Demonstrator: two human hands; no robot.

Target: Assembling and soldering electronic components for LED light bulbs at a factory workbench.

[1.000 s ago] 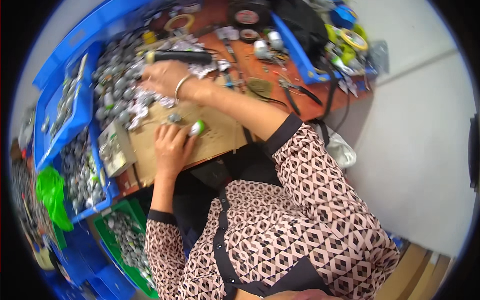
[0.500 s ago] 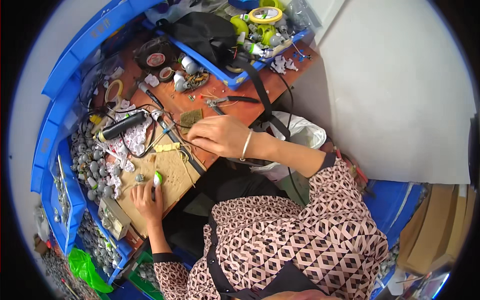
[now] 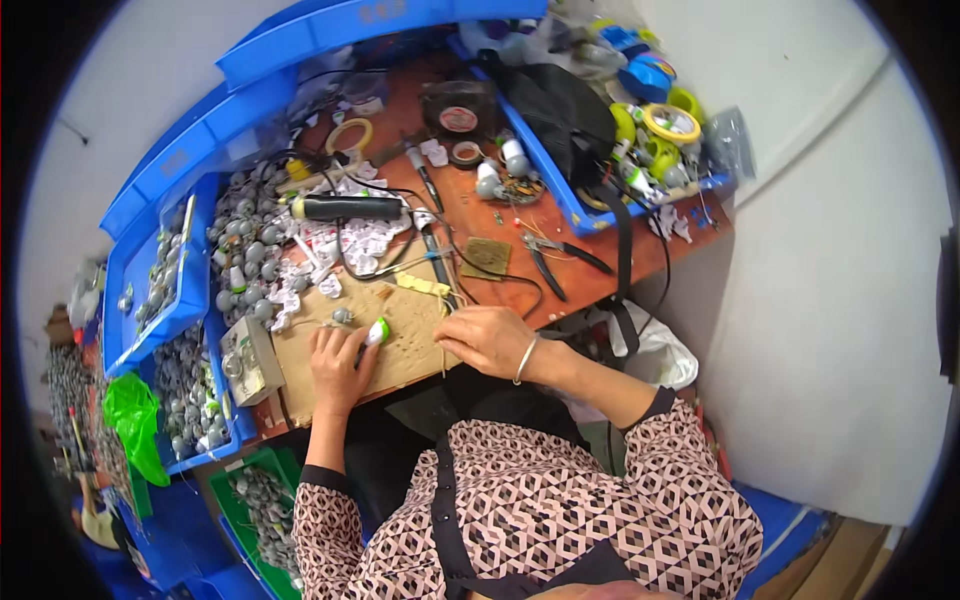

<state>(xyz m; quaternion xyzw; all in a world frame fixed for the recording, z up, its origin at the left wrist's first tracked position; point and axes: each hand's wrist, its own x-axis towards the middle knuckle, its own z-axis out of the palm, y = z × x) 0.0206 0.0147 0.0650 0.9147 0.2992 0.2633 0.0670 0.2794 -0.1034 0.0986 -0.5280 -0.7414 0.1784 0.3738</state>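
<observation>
My left hand (image 3: 338, 366) rests on the near part of a tan board (image 3: 400, 362). Its fingers are closed around a small white bulb with a green band (image 3: 378, 331), which points away from me. Just beyond the fingertips lies a small grey bulb (image 3: 342, 315). Over the board's right edge is my right hand (image 3: 487, 340), fingers pinched together; whatever may be between them is too small to make out. Beyond it are a dark rod (image 3: 436, 256), thin pale wire and a yellow strip (image 3: 422, 285) on the board.
A brownish square pad (image 3: 486, 258) and black-handled pliers (image 3: 560, 262) lie right of the board. Farther left are a black cylindrical handle with a cord (image 3: 350, 207), crumpled white paper and heaped grey bulbs (image 3: 240, 250). Blue bins (image 3: 560, 165) and a metal box (image 3: 250, 362) flank the work area.
The whole view has swung, shifting the table rightward. My right hand has come away from the square pad, nearer to me and closer to my left hand. The left hand keeps its hold on the bulb.
</observation>
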